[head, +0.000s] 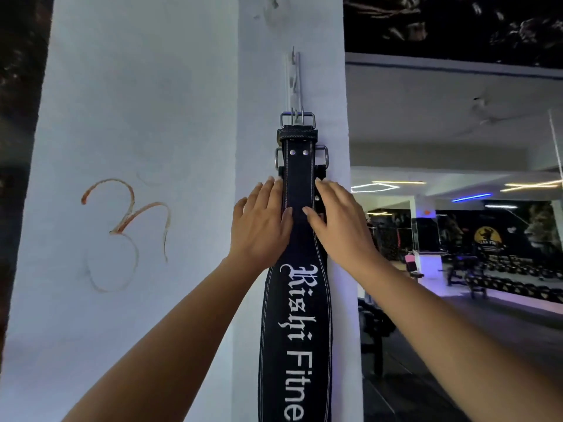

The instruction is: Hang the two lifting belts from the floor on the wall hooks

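A black lifting belt (pixel 297 315) with white lettering hangs straight down the white pillar, its steel buckle (pixel 297 118) caught on a metal wall hook (pixel 295 83). Behind it hangs a second belt, mostly hidden; only its buckle (pixel 323 156) and a dark edge show at either side. My left hand (pixel 262 222) lies flat against the front belt's left edge, fingers straight on the wall, thumb on the belt face. On the right edge my right hand (pixel 338 222) rests the same way, thumb on the belt. Neither hand is closed around anything.
The white pillar (pixel 137 117) carries an orange painted symbol (pixel 122 233) at the left. To the right the gym opens up, with dumbbell racks (pixel 518 278) and benches along a dark back wall.
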A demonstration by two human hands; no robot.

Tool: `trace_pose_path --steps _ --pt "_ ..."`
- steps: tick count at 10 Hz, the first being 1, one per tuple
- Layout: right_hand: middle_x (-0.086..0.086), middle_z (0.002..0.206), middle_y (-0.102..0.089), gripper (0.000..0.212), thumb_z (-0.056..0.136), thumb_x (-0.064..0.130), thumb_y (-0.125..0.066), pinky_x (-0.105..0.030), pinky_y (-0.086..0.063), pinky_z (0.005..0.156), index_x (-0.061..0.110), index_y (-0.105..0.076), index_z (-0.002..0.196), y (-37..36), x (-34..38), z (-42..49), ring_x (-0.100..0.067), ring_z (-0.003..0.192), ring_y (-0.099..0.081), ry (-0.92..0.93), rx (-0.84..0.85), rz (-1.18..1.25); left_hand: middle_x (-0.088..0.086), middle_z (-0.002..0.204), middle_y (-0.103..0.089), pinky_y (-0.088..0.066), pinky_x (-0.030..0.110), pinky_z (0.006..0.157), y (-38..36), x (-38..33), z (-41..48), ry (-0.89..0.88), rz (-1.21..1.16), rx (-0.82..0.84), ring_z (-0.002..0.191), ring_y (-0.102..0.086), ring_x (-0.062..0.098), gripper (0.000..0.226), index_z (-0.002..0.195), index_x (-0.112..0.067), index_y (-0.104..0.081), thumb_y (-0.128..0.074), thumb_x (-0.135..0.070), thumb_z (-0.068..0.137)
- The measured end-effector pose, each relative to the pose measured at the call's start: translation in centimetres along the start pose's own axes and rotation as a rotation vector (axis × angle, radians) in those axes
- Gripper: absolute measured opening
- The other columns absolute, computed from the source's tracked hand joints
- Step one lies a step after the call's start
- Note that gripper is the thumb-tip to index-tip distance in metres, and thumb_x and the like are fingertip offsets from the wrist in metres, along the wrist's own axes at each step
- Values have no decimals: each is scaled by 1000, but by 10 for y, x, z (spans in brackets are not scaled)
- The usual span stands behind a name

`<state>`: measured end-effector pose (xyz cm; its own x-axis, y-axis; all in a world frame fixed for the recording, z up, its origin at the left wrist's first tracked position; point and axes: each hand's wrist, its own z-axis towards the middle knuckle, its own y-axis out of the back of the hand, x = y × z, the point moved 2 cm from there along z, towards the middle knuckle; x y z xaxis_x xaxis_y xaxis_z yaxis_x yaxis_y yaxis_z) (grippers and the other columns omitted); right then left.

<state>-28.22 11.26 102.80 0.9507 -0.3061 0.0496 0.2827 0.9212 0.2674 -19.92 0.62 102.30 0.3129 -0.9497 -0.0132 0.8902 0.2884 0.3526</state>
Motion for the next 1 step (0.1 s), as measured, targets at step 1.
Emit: trace_pose_path --steps 1 --pt "-16 142 -46 54 89 27 -56 -42 -33 109 6 -41 136 18 13 -22 -30 133 -41 12 -2 -50 4 158 -21 -16 40 115 23 -3 -28 -41 37 23 146 -17 21 59 150 -16 -15 -22 -41 97"
